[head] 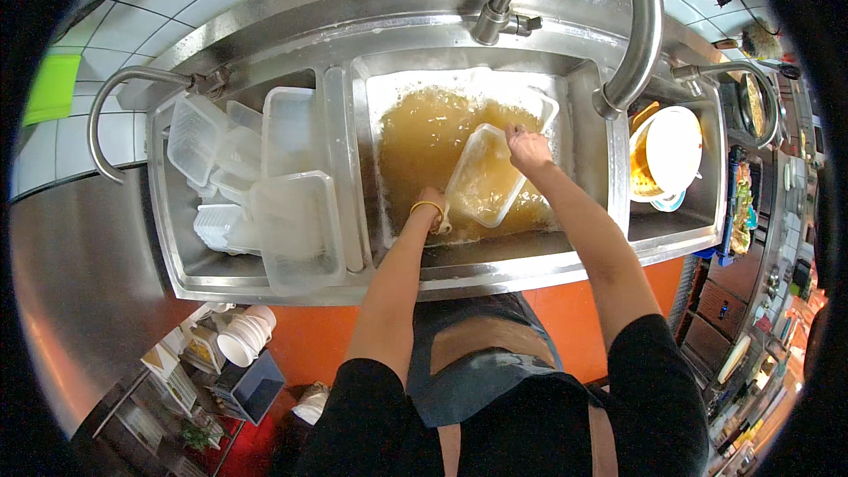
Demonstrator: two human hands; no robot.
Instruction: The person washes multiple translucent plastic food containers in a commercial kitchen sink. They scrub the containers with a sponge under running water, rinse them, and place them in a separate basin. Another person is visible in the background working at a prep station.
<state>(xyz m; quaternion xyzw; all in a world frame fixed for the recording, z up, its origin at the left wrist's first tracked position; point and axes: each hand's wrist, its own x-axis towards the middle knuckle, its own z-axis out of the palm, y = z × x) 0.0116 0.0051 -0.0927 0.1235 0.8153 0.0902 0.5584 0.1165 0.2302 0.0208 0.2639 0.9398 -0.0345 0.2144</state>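
Note:
Brownish water with white foam fills much of the middle basin of a steel sink (593, 146). A translucent plastic container (487, 175) lies tilted in this water. My right hand (528, 148) grips its upper right edge. At the container's lower left, my left hand (432, 205), with a yellow band at the wrist, holds a pale cloth (442, 224) low in the water; its fingers are partly hidden. Behind my right hand, the corner of another translucent container (548, 109) shows in the foam.
Several translucent containers (301, 228) are piled in the left basin, one overlapping the divider. White bowls (672, 149) and food-stained dishes stand in the right basin. A large curved faucet (646, 33) arches over the right divider; a smaller faucet (99, 112) stands at the left.

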